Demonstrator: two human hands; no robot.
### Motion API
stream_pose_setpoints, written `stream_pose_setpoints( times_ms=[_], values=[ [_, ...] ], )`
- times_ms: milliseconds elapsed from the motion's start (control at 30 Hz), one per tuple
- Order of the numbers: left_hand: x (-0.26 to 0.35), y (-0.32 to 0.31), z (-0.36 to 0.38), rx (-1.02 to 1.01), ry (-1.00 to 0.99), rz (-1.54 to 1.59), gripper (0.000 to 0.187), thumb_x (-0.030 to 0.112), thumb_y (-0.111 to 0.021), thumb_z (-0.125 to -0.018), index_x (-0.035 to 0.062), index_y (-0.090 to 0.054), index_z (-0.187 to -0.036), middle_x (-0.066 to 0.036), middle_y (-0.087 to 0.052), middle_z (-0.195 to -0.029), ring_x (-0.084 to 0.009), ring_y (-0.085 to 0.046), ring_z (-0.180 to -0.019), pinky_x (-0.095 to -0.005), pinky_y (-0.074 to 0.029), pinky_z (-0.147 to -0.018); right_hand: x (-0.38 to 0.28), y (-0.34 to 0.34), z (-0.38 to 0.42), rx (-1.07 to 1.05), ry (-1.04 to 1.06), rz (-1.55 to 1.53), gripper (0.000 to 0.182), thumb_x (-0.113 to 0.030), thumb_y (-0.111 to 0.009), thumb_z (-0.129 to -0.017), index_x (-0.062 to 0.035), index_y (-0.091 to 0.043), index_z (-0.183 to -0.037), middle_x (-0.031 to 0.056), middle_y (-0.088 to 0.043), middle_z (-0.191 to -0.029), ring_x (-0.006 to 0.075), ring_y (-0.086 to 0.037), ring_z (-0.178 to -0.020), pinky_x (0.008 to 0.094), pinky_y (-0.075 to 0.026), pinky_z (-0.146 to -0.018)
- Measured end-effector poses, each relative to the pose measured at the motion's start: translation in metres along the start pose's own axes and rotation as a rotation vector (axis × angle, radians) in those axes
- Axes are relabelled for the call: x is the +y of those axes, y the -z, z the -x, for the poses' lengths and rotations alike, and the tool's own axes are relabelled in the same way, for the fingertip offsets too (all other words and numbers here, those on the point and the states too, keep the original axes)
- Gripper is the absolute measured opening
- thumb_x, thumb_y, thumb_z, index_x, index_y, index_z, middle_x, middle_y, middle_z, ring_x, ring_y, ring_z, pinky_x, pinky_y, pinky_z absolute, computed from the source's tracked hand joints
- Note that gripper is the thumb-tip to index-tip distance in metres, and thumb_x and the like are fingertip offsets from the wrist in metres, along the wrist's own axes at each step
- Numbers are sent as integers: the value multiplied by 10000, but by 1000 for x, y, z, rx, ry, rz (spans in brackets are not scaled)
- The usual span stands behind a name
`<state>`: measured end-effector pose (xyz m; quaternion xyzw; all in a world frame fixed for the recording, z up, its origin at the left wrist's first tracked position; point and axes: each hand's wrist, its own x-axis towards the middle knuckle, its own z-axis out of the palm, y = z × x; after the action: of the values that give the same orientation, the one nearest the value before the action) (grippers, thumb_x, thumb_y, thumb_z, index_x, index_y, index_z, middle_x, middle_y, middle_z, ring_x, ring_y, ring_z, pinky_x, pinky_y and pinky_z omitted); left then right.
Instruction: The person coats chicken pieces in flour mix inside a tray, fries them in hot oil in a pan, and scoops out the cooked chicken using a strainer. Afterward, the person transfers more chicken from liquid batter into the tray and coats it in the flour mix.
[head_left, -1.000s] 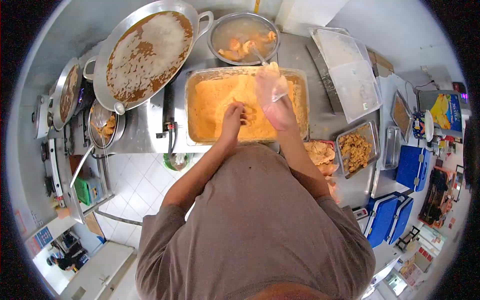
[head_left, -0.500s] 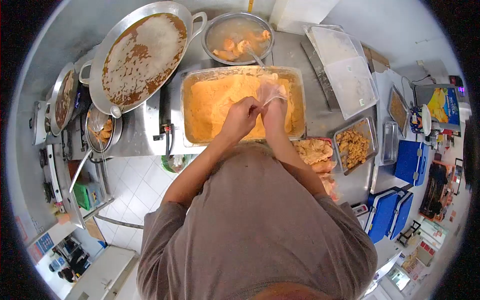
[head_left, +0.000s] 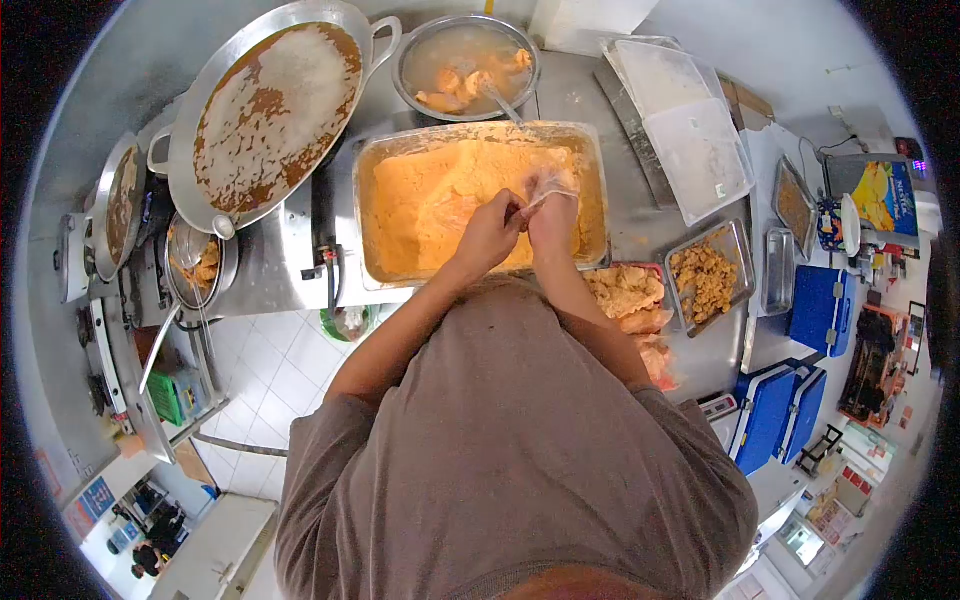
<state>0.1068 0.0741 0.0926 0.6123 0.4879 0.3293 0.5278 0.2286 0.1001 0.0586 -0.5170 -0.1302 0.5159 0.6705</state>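
A clear plastic glove (head_left: 556,184) covers the fingers of my right hand (head_left: 552,222), blurring their outline. My left hand (head_left: 492,232) is closed beside it, thumb and fingertips pinching the plastic near the right wrist. Both hands are over the near right part of a large rectangular metal tray (head_left: 365,278). An orange breading-like powder (head_left: 420,200) is heaped inside that tray, beneath my hands.
Behind the tray stands a metal bowl (head_left: 402,80) of cloudy liquid with orange pieces and a utensil handle. A big pan (head_left: 185,150) of foamy brown liquid is at left. Coated pieces (head_left: 625,293) and a tray of crumbly brown bits (head_left: 705,282) lie at right.
The plastic around my right hand sits lower and looks more bunched. My left hand has shifted slightly right, closer to the right wrist. The whole view has shifted a little.
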Motion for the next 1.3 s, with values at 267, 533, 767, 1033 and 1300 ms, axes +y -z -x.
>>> stream_pose_setpoints(
  times_ms=[267,533,767,1033,1300],
  values=[
    [-4,-8,-1,-70,-51,-79,163,151,-550,-1007,-12,-545,-1001,-138,-669,-789,-244,-652,-740,-370,-497,-709,12,8,-6,-66,-70,-116,511,-478,-421,-1041,-34,-513,-1277,37,-560,-1145,152,-556,-930,267,-481,-704],
    [8,-6,-1,-251,-88,-62,128,127,-525,-995,0,-537,-990,-194,-647,-915,-336,-640,-839,-413,-492,-747,19,19,-3,-136,-181,-234,626,-553,-418,-1012,-77,-450,-1417,84,-484,-1380,278,-477,-1232,399,-387,-1059],
    [15,-19,10,-320,-234,-149,174,179,-522,-990,5,-533,-984,-208,-603,-875,-411,-595,-827,-456,-475,-752,6,40,-24,-155,-293,-661,679,-591,-427,-989,-65,-433,-1419,106,-426,-1421,337,-467,-1243,487,-388,-1050],
    [-24,-2,16,-423,-36,-32,246,241,-532,-1009,16,-577,-1097,-128,-651,-981,-232,-648,-894,-387,-498,-779,-1,54,-27,-152,-348,-341,653,-589,-508,-946,-79,-498,-1353,122,-551,-1260,328,-530,-1155,508,-474,-949],
    [-177,66,-5,488,728,115,480,416,-642,-919,-52,-661,-1026,-203,-688,-912,-236,-682,-847,-379,-540,-736,-26,66,-25,-79,-159,203,183,-186,-643,-957,-52,-648,-1081,74,-661,-974,186,-627,-791,342,-510,-723]
  ],
)
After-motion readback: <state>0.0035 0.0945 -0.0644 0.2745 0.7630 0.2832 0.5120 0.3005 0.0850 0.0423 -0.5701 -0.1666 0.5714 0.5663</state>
